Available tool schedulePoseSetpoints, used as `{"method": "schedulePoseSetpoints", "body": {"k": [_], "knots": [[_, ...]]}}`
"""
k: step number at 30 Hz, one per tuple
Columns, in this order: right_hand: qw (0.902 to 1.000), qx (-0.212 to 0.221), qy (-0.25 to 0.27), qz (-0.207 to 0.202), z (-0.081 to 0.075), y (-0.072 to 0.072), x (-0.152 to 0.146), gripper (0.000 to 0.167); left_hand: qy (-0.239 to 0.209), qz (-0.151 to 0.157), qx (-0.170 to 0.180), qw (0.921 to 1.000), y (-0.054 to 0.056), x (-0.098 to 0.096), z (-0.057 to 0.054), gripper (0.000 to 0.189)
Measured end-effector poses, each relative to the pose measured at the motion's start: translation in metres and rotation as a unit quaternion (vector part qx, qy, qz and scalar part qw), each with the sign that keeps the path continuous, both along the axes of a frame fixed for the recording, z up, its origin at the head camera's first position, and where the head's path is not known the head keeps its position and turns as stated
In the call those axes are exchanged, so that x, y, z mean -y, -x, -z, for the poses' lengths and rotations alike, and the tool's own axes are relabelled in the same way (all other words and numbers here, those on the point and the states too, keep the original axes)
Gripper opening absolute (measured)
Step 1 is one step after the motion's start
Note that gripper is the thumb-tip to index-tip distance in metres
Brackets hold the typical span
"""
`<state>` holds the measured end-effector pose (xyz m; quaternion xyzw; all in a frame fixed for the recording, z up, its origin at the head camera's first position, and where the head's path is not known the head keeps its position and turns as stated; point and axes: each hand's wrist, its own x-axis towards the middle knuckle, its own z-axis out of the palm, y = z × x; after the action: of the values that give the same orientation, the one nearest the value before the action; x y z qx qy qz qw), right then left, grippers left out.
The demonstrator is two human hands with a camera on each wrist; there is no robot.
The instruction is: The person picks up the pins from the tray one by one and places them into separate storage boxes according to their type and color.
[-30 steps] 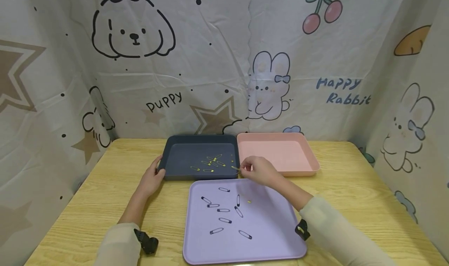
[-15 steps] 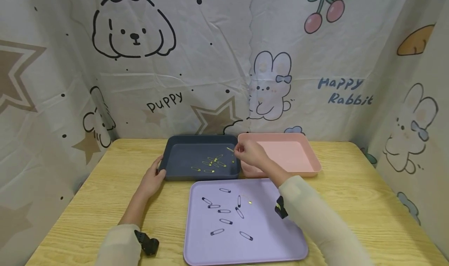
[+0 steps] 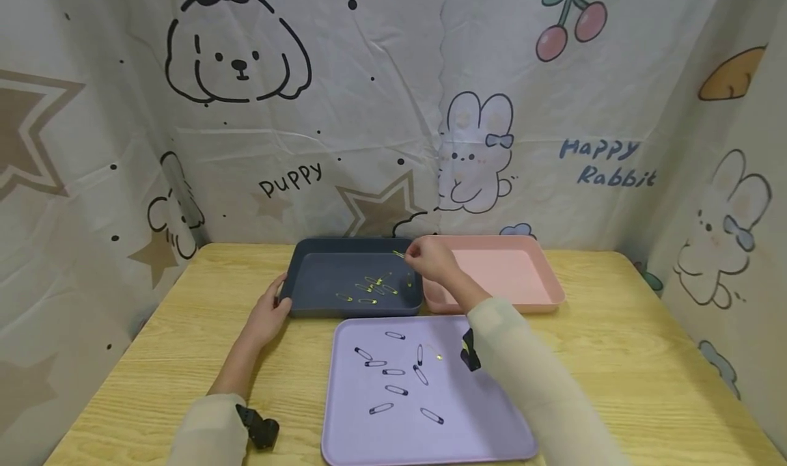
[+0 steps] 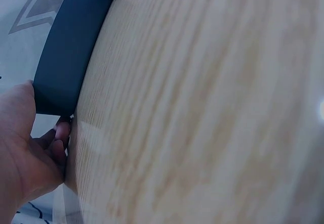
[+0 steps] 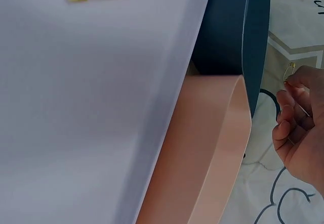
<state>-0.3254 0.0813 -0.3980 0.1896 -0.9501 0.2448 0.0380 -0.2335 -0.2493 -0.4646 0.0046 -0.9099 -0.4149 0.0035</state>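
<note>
My right hand (image 3: pixel 432 259) pinches a gold safety pin (image 3: pixel 398 254) above the right back part of the dark blue tray (image 3: pixel 326 268). In the right wrist view that safety pin (image 5: pixel 289 71) sticks out from the thumb and fingertip. Several gold safety pins (image 3: pixel 367 301) lie in the dark blue tray. My left hand (image 3: pixel 268 313) holds this tray at its front left corner; in the left wrist view the thumb is at the rim and the other fingers curl low by the corner. On the lilac tray (image 3: pixel 479 425) lie several black safety pins (image 3: pixel 396 390) and a gold one (image 3: pixel 439 357).
A pink tray (image 3: pixel 501 271) stands against the right side of the dark blue one. The lilac tray lies in front of both on the wooden table (image 3: pixel 615 357). A printed curtain (image 3: pixel 369 111) hangs behind the table and at its sides.
My right hand has carried the gold safety pin from the dark blue tray's front right corner back and slightly left, over that tray. My left hand has stayed at the tray's corner.
</note>
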Motion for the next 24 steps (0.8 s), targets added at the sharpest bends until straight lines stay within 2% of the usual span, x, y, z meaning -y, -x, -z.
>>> {"method": "schedulePoseSetpoints", "body": {"k": [5,14,24], "knots": [[0.9999,0.000,-0.010,-0.001,0.000,0.002,0.008,0.015,-0.001,0.000,0.000,1.0000,0.000,0.000,0.000,0.058],[0.9997,0.000,-0.004,0.026,0.002,0.003,0.015,0.016,0.002,-0.005,0.001,1.0000,0.000,-0.001,0.000,0.058],[0.9952,0.039,0.056,0.071,0.009,0.004,0.014,0.024,0.004,-0.005,0.002,1.0000,0.001,0.000,0.001,0.059]]}}
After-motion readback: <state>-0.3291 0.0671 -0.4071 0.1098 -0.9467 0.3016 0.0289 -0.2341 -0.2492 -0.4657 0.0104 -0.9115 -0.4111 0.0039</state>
